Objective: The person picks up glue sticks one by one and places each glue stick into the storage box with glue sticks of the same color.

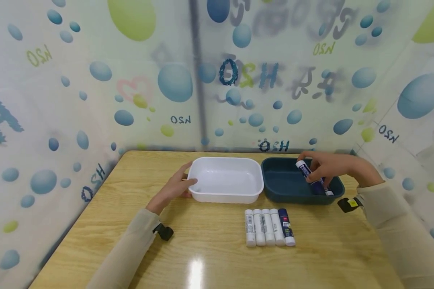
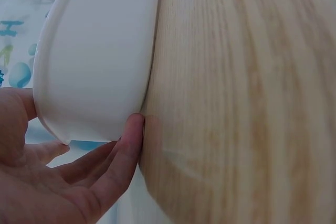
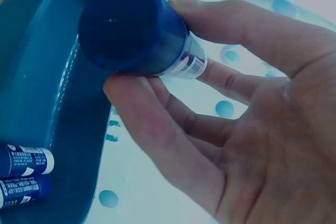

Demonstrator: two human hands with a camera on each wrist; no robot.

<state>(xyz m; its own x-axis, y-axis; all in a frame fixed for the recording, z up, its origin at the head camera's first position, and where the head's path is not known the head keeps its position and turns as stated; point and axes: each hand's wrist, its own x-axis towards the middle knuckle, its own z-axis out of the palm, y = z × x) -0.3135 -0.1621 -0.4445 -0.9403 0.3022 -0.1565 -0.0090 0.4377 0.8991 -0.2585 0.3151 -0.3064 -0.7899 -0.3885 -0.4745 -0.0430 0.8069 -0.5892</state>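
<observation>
My right hand (image 1: pixel 330 166) pinches a dark blue glue stick (image 1: pixel 304 168) with a white end, tilted over the dark teal tray (image 1: pixel 278 198). In the right wrist view, the glue stick (image 3: pixel 128 30) points its blue end at the camera, between thumb and fingers. Two more blue glue sticks (image 3: pixel 23 161) lie side by side in that tray. At the left end of the white tray (image 1: pixel 224 198), my left hand (image 1: pixel 173 186) grips the wall, thumb over the rim. The left wrist view shows its fingers (image 2: pixel 128 150) against the tray's outer side, down by the tabletop.
In front of the trays, several white glue sticks (image 1: pixel 264 228) lie in a row with one blue glue stick (image 1: pixel 286 226) at its right end. Both trays stand side by side on the wooden table (image 1: pixel 202 245). A patterned curtain (image 1: pixel 148 80) hangs behind and along the sides.
</observation>
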